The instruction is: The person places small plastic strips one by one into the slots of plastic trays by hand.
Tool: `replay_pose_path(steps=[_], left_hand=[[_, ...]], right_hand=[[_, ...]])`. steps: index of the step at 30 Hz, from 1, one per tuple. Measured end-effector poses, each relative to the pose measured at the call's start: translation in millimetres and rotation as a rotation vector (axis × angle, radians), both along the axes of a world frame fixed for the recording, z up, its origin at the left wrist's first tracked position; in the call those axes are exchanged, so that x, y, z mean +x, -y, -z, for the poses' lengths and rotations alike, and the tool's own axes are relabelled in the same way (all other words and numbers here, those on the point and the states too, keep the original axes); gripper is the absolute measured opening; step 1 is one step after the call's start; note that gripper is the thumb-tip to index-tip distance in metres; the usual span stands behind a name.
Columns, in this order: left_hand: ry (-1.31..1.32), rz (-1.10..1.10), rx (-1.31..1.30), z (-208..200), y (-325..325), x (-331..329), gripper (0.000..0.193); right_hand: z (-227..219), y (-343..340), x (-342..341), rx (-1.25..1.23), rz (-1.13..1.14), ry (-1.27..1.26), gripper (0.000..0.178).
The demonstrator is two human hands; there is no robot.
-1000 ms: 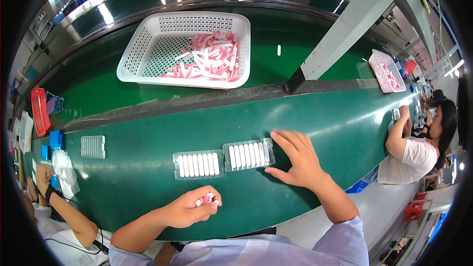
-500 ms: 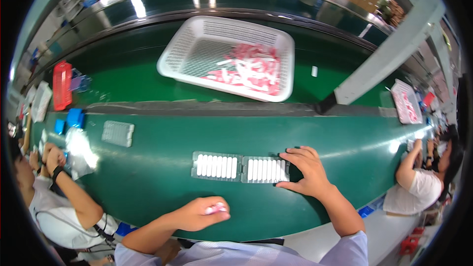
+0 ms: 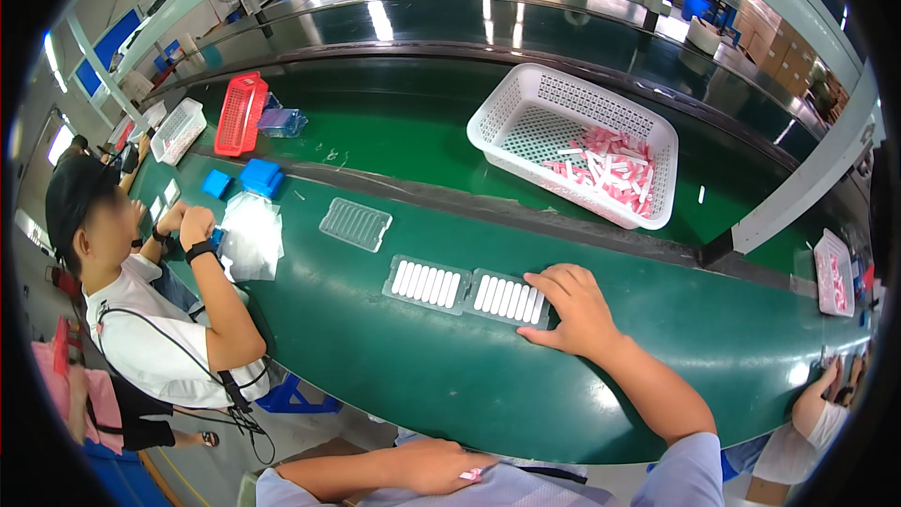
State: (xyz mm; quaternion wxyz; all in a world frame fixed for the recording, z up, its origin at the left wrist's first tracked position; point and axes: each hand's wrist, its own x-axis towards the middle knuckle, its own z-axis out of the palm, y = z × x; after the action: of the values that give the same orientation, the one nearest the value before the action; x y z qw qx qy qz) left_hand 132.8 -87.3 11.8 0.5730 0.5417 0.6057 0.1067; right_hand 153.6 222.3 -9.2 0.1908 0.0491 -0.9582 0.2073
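Note:
My right hand (image 3: 580, 314) spans the right end of a clear plastic tray (image 3: 481, 312), thumb on its near edge and fingers on its far edge. White sticks (image 3: 508, 298) lie in a row of slots in it. Against its left side is a matching clear tray (image 3: 399, 294), also filled with white sticks (image 3: 427, 283). My left hand (image 3: 434, 466) is closed low in front of my body, by the near table edge. A small pink-and-white piece (image 3: 471, 474) pokes out of its fingers; the rest of what it holds is hidden.
An unfilled clear tray (image 3: 357, 224) lies farther left. Beyond a dark ledge stands a white basket (image 3: 488, 131) with pink-and-white pieces. A grey post (image 3: 788, 197) rises at right. Left are blue blocks (image 3: 261, 178), plastic bags (image 3: 253, 239), a red basket (image 3: 241, 113) and a co-worker (image 3: 160, 291).
My view has swung to the left, so the co-worker there shows more. My left hand has drawn back from over the table toward my body. My right hand stays at the tray.

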Motion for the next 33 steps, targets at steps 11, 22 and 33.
replay_pose_path(steps=[11,22,33], left_hand=[[-0.038,0.128,0.177,-7,-19,22,0.044],[-0.082,0.119,0.055,-29,-29,21,0.04],[0.063,0.103,0.116,-13,-23,16,0.041]], right_hand=[[1,6,7,0.027,0.037,-0.016,0.072],[-2,7,8,0.017,0.026,-0.013,0.071],[-9,27,-19,0.008,-0.167,0.049,0.064]])
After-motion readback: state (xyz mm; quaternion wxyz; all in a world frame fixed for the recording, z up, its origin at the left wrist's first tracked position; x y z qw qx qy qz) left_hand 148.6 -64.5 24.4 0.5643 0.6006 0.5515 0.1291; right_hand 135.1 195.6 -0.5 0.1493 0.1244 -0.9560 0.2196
